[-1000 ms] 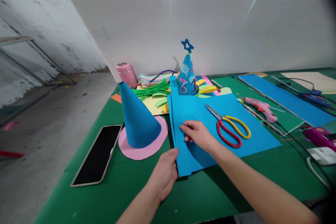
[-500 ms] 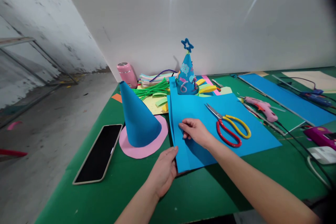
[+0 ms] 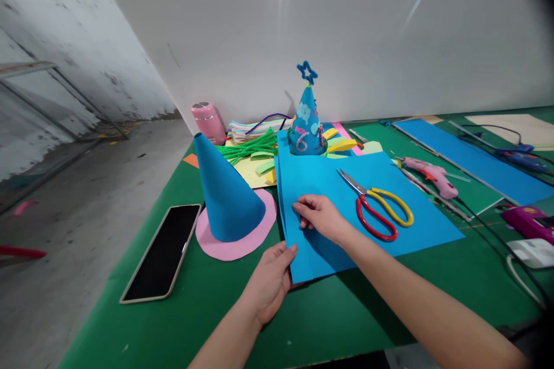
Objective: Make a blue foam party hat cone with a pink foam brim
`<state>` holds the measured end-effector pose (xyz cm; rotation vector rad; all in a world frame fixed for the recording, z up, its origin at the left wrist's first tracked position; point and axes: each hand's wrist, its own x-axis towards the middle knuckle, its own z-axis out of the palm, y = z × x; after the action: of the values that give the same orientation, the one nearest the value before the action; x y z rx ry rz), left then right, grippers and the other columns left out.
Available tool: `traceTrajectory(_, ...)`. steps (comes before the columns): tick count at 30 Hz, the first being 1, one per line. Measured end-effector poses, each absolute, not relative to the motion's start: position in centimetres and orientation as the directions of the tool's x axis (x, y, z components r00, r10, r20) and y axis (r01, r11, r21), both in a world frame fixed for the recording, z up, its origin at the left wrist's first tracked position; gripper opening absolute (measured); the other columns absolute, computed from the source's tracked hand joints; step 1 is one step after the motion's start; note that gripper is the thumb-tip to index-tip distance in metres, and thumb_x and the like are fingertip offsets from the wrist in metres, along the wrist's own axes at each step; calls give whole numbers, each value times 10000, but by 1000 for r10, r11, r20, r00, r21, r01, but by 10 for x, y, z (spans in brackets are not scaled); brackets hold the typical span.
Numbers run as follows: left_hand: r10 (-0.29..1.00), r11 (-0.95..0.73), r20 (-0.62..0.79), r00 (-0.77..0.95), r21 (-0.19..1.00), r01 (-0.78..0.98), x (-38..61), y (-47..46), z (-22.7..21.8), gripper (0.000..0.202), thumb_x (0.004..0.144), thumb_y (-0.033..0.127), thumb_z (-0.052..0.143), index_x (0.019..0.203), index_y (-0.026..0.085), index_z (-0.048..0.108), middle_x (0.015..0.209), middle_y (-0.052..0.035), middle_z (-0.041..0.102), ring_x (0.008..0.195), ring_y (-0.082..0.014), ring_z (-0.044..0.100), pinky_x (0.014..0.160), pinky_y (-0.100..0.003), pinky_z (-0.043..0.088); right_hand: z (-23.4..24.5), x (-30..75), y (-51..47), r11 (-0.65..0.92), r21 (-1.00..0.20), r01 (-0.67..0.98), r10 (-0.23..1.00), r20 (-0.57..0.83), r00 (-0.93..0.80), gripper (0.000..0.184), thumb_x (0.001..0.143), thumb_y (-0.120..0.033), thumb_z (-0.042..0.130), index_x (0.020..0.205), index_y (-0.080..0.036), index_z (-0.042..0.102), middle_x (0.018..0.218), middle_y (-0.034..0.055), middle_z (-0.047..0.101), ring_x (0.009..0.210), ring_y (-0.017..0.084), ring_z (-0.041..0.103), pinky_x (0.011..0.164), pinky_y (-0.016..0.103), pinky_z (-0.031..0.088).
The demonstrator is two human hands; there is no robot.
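A stack of blue paper sheets lies on the green table. My left hand pinches the stack's near left corner. My right hand rests on top near the left edge, fingers curled onto the top sheet. Red and yellow scissors lie on the sheets to the right of that hand. A plain blue cone on a pink disc stands to the left. A decorated blue cone with a star stands behind the sheets.
A phone lies face up at the left. A pink bottle, green pipe cleaners and paper scraps sit at the back. Pink glue gun, cables, long blue strip are at the right. A white board stands behind.
The sheets' near corners, fanned apart before, now sit squared together. Both hands shifted only slightly at the stack's left edge.
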<state>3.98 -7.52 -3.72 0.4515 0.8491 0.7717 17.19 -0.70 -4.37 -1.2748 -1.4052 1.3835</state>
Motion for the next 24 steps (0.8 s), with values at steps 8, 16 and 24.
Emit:
traceTrajectory(8, 766, 639, -479, 428, 637, -431, 38, -75, -40, 248, 745, 227, 573, 965, 114, 596, 865, -112, 684, 842, -215, 623, 793, -361, 456, -44, 172, -6, -91, -985, 145, 975, -118, -190, 199, 821, -281, 507, 679, -142, 512, 500, -87, 437, 431, 67, 475, 402, 196, 368)
traceTrajectory(16, 758, 650, -498, 422, 632, -422, 39, -75, -39, 261, 734, 224, 586, 970, 114, 595, 850, -110, 685, 831, -215, 626, 789, -360, 456, -43, 172, -6, -104, -983, 148, 974, -131, -185, 200, 821, -283, 507, 679, -142, 512, 499, -87, 441, 432, 68, 480, 403, 197, 374)
traceTrajectory(24, 764, 642, -485, 425, 637, -427, 39, -75, -40, 262, 721, 225, 601, 963, 125, 601, 841, -102, 689, 843, -213, 624, 793, -351, 454, -43, 171, -7, -110, -984, 143, 973, -136, -184, 191, 820, -280, 508, 689, -142, 515, 499, -88, 438, 427, 66, 476, 395, 193, 366)
